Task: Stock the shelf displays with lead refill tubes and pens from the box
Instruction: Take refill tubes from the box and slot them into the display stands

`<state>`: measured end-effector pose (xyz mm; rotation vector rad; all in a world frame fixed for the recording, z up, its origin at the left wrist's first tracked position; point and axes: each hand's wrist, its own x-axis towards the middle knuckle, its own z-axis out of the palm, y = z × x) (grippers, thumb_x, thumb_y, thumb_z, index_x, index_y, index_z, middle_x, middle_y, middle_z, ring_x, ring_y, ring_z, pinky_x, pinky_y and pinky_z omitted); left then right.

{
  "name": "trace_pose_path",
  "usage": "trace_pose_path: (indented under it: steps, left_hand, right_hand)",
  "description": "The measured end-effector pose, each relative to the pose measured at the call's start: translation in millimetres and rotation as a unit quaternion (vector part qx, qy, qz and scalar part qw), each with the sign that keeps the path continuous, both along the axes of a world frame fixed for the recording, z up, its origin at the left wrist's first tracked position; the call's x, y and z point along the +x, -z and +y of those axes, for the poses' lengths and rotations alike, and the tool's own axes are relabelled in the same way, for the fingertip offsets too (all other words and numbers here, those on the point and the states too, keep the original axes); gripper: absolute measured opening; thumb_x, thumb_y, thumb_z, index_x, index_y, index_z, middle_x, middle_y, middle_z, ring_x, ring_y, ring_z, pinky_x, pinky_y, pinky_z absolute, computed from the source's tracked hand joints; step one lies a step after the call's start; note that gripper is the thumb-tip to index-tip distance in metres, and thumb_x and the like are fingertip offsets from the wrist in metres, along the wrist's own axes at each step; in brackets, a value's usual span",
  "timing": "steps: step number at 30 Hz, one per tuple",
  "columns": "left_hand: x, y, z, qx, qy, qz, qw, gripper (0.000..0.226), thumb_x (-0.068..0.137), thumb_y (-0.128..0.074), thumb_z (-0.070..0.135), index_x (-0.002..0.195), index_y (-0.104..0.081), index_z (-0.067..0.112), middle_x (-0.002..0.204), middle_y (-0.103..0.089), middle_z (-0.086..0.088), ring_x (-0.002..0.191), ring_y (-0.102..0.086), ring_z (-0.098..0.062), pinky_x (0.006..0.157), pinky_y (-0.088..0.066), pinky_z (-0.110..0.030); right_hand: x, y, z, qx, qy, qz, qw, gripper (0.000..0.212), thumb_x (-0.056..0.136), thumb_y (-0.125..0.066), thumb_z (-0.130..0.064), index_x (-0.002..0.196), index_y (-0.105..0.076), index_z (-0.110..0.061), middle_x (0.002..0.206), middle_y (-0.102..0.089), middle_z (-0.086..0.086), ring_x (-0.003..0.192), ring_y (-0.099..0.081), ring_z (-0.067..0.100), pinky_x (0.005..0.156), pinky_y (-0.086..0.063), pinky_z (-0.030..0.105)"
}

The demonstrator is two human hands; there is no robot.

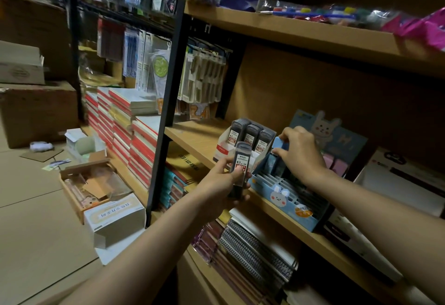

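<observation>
At the centre of the frame, your left hand (225,179) grips a stack of dark lead refill tubes (240,167), long axes upright, just below and in front of the white display box (222,145) on the shelf (192,136). That box already holds three upright rows of tubes, up and slightly right of your left hand. Your right hand (301,153), right of centre, pinches a blue packet (280,143) at the top of the blue rabbit display (286,204), whose slots run down toward the lower right. Your left hand is nearer the white box; I'd judge its tubes go there, kept upright.
</observation>
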<state>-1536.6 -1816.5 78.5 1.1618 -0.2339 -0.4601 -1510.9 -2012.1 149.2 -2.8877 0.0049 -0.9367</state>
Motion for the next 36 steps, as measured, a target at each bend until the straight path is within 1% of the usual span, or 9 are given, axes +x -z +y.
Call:
trace_pose_path:
  steps: [4, 8, 14, 18, 20, 23, 26, 30, 36]
  left_hand:
    - [-3, -4, 3, 0.006, -0.018, -0.035, 0.999, 0.023, 0.102, -0.046, 0.022, 0.122, -0.053, 0.029, 0.104, -0.062, -0.01, 0.089, -0.06, -0.021, 0.062, -0.045, -0.027]
    - [-4, -6, 7, 0.0, -0.034, -0.076, 0.997, 0.023, 0.101, -0.047, 0.017, 0.122, -0.053, 0.022, 0.102, -0.063, -0.007, 0.086, -0.059, -0.017, 0.06, -0.046, -0.025]
    - [-4, -8, 11, 0.041, -0.034, -0.12, 0.991, 0.022, 0.101, -0.047, 0.02, 0.119, -0.055, 0.03, 0.107, -0.065, -0.004, 0.094, -0.062, -0.017, 0.072, -0.049, -0.029]
    - [-1, -11, 5, 0.09, -0.052, -0.157, 0.982, 0.028, 0.099, -0.05, 0.024, 0.127, -0.048, 0.029, 0.122, -0.059, -0.007, 0.104, -0.06, -0.018, 0.082, -0.052, -0.033]
    - [7, -10, 3, 0.205, -0.114, -0.238, 0.943, 0.047, 0.095, -0.057, 0.029, 0.138, -0.038, 0.028, 0.139, -0.045, -0.004, 0.118, -0.05, -0.017, 0.097, -0.048, -0.036]
    - [20, -6, 3, 0.359, -0.201, -0.362, 0.836, 0.062, 0.09, -0.062, 0.038, 0.144, -0.033, 0.027, 0.152, -0.02, 0.001, 0.141, -0.022, -0.022, 0.114, -0.033, -0.045]
    - [33, 2, -1, 0.437, -0.169, -0.408, 0.784, 0.065, 0.091, -0.054, 0.053, 0.147, -0.026, 0.041, 0.159, 0.001, 0.01, 0.148, -0.002, -0.02, 0.12, -0.016, -0.048]
    - [46, 17, -9, 0.473, -0.138, -0.413, 0.766, 0.062, 0.092, -0.042, 0.063, 0.147, -0.017, 0.05, 0.161, 0.011, 0.01, 0.149, 0.008, -0.018, 0.116, -0.002, -0.04]
    - [51, 23, -8, 0.465, -0.145, -0.427, 0.762, 0.058, 0.093, -0.042, 0.06, 0.146, -0.021, 0.048, 0.161, 0.006, 0.012, 0.149, 0.0, -0.019, 0.121, -0.015, -0.047]
  right_hand:
    - [-1, -8, 0, 0.005, -0.001, -0.007, 1.0, 0.031, 0.085, -0.074, -0.027, 0.11, -0.064, -0.011, 0.109, -0.056, 0.009, 0.095, -0.058, 0.024, 0.079, -0.051, 0.032]
    - [-11, -20, 8, 0.101, -0.094, -0.016, 0.99, 0.016, 0.091, -0.067, -0.025, 0.105, -0.067, -0.017, 0.096, -0.064, -0.001, 0.068, -0.063, 0.006, 0.054, -0.047, 0.007]
    - [-19, -26, 39, 0.188, -0.238, 0.183, 0.935, 0.038, 0.087, -0.071, -0.031, 0.123, -0.066, -0.022, 0.104, -0.071, -0.008, 0.087, -0.07, 0.007, 0.076, -0.06, 0.029]
    - [-15, -34, 44, 0.183, -0.236, 0.209, 0.931, 0.02, 0.084, -0.074, -0.018, 0.102, -0.069, -0.025, 0.095, -0.072, -0.006, 0.086, -0.071, 0.009, 0.078, -0.06, 0.029]
    - [-8, -46, 40, 0.209, -0.22, 0.185, 0.935, 0.018, 0.084, -0.072, -0.015, 0.099, -0.068, -0.023, 0.096, -0.07, -0.003, 0.088, -0.07, 0.015, 0.078, -0.061, 0.032]
    - [6, -67, 26, 0.209, -0.149, 0.086, 0.963, 0.025, 0.083, -0.074, -0.018, 0.107, -0.068, -0.018, 0.101, -0.068, -0.003, 0.093, -0.066, 0.014, 0.082, -0.058, 0.032]
    - [22, -74, 18, 0.165, -0.1, 0.008, 0.981, 0.029, 0.081, -0.077, -0.023, 0.109, -0.071, -0.02, 0.097, -0.068, -0.007, 0.087, -0.062, 0.006, 0.071, -0.05, 0.017]
    - [43, -66, 18, 0.126, -0.066, 0.005, 0.99, 0.027, 0.081, -0.077, -0.027, 0.107, -0.072, -0.021, 0.092, -0.065, -0.009, 0.081, -0.059, 0.005, 0.059, -0.038, 0.011]
    - [66, -45, 26, 0.107, -0.042, 0.048, 0.992, 0.026, 0.082, -0.077, -0.025, 0.107, -0.071, -0.017, 0.1, -0.067, -0.002, 0.082, -0.056, 0.008, 0.054, -0.036, 0.012]
